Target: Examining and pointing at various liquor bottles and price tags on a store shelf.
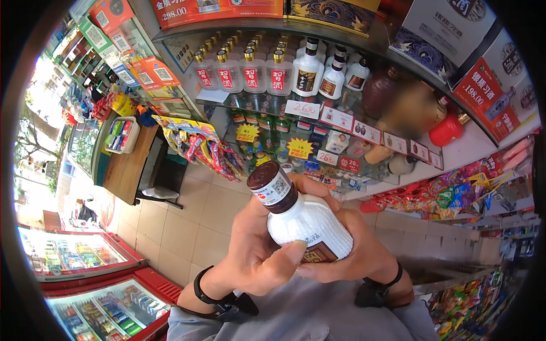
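A white liquor bottle (315,219) with a dark brown cap, a paper band round its neck and a brown label is tilted in front of my chest, its cap toward the upper left. My left hand (259,244) wraps its near left side, the thumb lying by the label. Around the base and right side closes my right hand (355,244), with fingers reaching behind the bottle. Parts of the bottle's back are hidden by my fingers. Both wrists wear black bands.
Beyond the bottle stands a glass shelf unit (259,105) with clear bottles (251,74), white bottles (307,71) and a brown jar (380,91). Hanging snack packets (213,150) are left of it. A wooden counter (132,162) and red-edged freezers (136,267) line the left; snack bags (455,193) fill the right.
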`<action>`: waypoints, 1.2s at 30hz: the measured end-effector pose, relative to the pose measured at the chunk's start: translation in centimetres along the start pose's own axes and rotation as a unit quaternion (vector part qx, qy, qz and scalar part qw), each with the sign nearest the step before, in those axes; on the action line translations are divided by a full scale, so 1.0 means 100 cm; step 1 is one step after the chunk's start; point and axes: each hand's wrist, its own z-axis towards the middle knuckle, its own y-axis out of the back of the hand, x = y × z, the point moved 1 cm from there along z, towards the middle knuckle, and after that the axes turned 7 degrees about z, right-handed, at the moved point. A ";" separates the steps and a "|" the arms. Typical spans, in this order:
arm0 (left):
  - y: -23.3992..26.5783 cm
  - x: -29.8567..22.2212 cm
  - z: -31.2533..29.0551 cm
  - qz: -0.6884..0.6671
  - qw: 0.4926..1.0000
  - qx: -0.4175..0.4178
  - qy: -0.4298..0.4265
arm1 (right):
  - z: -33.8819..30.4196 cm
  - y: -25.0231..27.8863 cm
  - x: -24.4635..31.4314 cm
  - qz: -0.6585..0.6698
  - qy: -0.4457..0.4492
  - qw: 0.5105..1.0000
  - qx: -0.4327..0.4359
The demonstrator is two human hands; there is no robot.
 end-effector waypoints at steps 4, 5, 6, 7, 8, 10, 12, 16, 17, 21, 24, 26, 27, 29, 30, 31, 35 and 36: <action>-0.002 0.002 0.001 0.009 1.000 -0.003 -0.011 | -0.002 0.001 0.000 -0.013 -0.003 1.000 -0.005; -0.002 0.002 0.000 0.008 1.000 -0.003 -0.011 | -0.002 0.000 0.000 -0.008 -0.006 1.000 -0.009; -0.003 0.002 0.000 0.005 1.000 -0.002 -0.008 | -0.003 0.001 0.000 -0.008 -0.006 1.000 -0.010; -0.003 0.001 -0.001 0.001 1.000 -0.002 -0.006 | -0.004 0.001 0.000 -0.022 -0.010 1.000 -0.007; -0.004 0.000 -0.001 0.001 1.000 -0.001 -0.006 | -0.004 0.001 0.000 -0.036 -0.014 0.999 -0.005; -0.006 -0.001 -0.001 0.024 1.000 -0.010 -0.002 | -0.004 -0.001 -0.001 -0.023 0.015 0.999 -0.018; -0.002 0.003 0.004 0.082 0.995 -0.003 -0.049 | -0.001 -0.002 -0.003 -0.009 0.045 0.998 -0.030; -0.003 0.009 0.003 0.103 0.989 -0.104 -0.027 | 0.005 -0.004 -0.008 -0.286 0.139 0.944 -0.093; -0.004 0.010 0.005 0.085 0.989 -0.118 -0.035 | 0.005 -0.005 -0.010 -0.365 0.159 0.911 -0.106; 0.019 0.013 0.012 -0.090 0.991 -0.029 -0.095 | 0.007 0.015 -0.029 0.171 0.072 0.983 0.007; 0.027 0.018 0.013 -0.195 0.974 0.020 -0.116 | 0.006 0.012 -0.012 0.230 -0.072 0.968 0.073; 0.029 0.019 0.012 -0.164 0.977 0.037 -0.134 | 0.006 0.007 -0.016 0.224 -0.061 0.971 0.058; 0.030 0.019 0.012 -0.135 0.977 0.050 -0.155 | 0.005 0.006 -0.016 0.201 -0.048 0.977 0.056; 0.026 0.016 0.012 -0.134 0.983 0.023 -0.125 | 0.005 0.008 -0.016 0.179 -0.040 0.982 0.052; 0.022 0.014 0.012 -0.131 0.986 -0.004 -0.098 | 0.004 0.008 -0.017 0.111 -0.004 0.993 0.028; 0.018 0.011 0.008 -0.093 0.992 -0.030 -0.079 | 0.003 0.007 -0.018 0.042 0.030 0.999 0.008; 0.017 0.021 0.007 -0.219 0.971 0.022 -0.094 | 0.000 0.001 -0.016 0.017 0.057 0.998 -0.022; 0.017 0.020 0.007 -0.219 0.971 0.014 -0.097 | -0.001 0.000 -0.015 0.016 0.052 0.998 -0.016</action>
